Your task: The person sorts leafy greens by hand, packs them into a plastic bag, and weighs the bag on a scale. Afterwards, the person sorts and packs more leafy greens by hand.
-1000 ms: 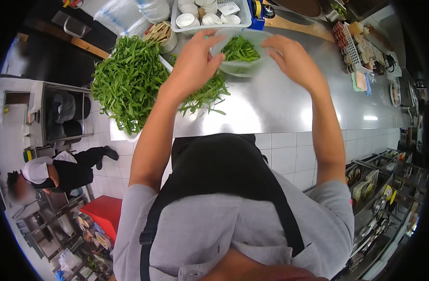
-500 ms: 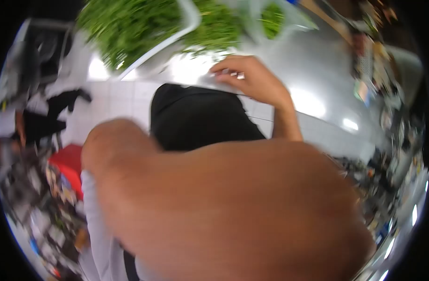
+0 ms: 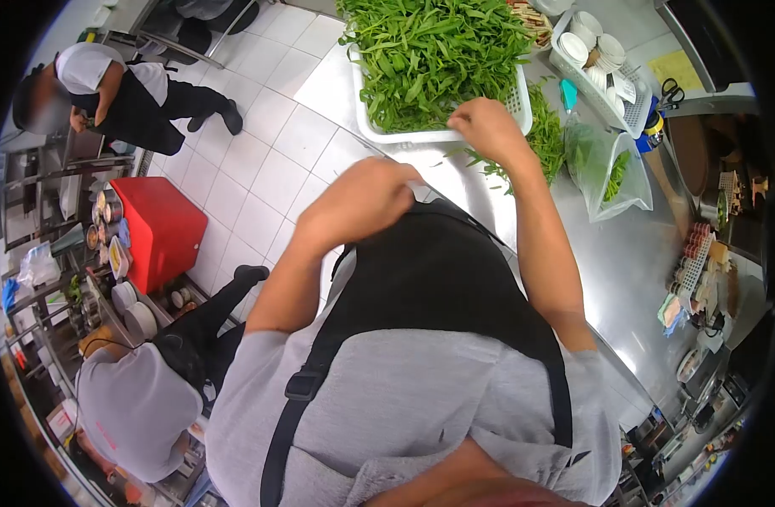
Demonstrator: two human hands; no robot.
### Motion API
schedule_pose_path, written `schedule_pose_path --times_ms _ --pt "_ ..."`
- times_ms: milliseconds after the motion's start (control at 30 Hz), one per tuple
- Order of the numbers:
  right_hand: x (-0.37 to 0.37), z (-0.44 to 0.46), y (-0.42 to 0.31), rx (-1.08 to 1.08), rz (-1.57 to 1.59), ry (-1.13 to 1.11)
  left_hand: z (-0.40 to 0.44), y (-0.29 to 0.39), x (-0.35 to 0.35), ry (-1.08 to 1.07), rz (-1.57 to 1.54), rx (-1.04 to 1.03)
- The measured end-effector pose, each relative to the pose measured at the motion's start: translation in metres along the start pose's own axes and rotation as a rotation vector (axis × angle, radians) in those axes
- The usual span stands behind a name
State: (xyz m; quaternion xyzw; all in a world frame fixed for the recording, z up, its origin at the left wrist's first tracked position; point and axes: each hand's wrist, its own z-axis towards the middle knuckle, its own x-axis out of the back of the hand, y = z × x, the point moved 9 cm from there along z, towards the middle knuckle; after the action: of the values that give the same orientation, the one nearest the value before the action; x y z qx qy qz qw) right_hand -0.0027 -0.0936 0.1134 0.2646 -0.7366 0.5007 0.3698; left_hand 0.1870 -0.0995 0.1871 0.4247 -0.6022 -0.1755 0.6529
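My left hand (image 3: 360, 203) hangs in front of my apron (image 3: 438, 270), short of the steel table's edge, its fingers curled together; whatever they may hold is hidden. My right hand (image 3: 487, 131) is over the near rim of a white plastic basket (image 3: 404, 135) heaped with leafy greens (image 3: 438, 63). Its fingers are drawn together at the edge of the leaves, and I cannot make out anything between them. More loose greens (image 3: 546, 135) lie beside the basket. To their right, a clear plastic bag (image 3: 611, 173) with some greens in it rests on the table, touched by neither hand.
A white basket of small white dishes (image 3: 607, 76) stands at the back right, near black scissors (image 3: 672, 93) and a blue tape dispenser (image 3: 652, 127). At left are a red box (image 3: 157, 232), one person (image 3: 121, 93) standing beyond it and another person (image 3: 138, 406) nearer.
The view has turned toward the left. Both hands have left the plastic bag, which now stands alone. My left arm, crossing close to the camera half a second ago, is back beside my apron.
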Motion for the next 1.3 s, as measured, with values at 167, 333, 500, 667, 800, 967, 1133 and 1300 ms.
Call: schedule_pose_path --times_ms 167,333,500,667,800,967,1133,1300 --pt "-0.042 0.030 -0.048 0.197 0.341 -0.157 -0.049 -0.079 0.010 0.056 -0.099 0.352" --pt "-0.066 0.055 -0.058 0.174 -0.148 0.084 -0.035 -0.086 -0.009 0.127 -0.170 0.199" --pt "-0.072 0.069 -0.073 0.219 0.004 -0.015 -0.031 -0.060 -0.010 0.165 -0.053 0.137" --pt "-0.077 0.076 -0.067 0.140 -0.006 0.019 -0.051 -0.055 -0.003 0.153 -0.144 0.222" --pt "-0.098 0.091 -0.053 0.199 0.072 -0.131 -0.068 -0.064 -0.008 0.187 -0.153 0.281" --pt "-0.047 0.055 -0.045 0.136 0.294 -0.110 -0.067 -0.060 0.000 0.279 -0.282 0.270" --pt "-0.019 0.032 -0.031 0.043 0.501 -0.152 -0.036 -0.067 -0.009 0.223 -0.283 0.237" --pt "0.020 0.026 -0.008 0.078 0.666 -0.058 0.000 -0.055 -0.005 0.328 -0.324 0.064"
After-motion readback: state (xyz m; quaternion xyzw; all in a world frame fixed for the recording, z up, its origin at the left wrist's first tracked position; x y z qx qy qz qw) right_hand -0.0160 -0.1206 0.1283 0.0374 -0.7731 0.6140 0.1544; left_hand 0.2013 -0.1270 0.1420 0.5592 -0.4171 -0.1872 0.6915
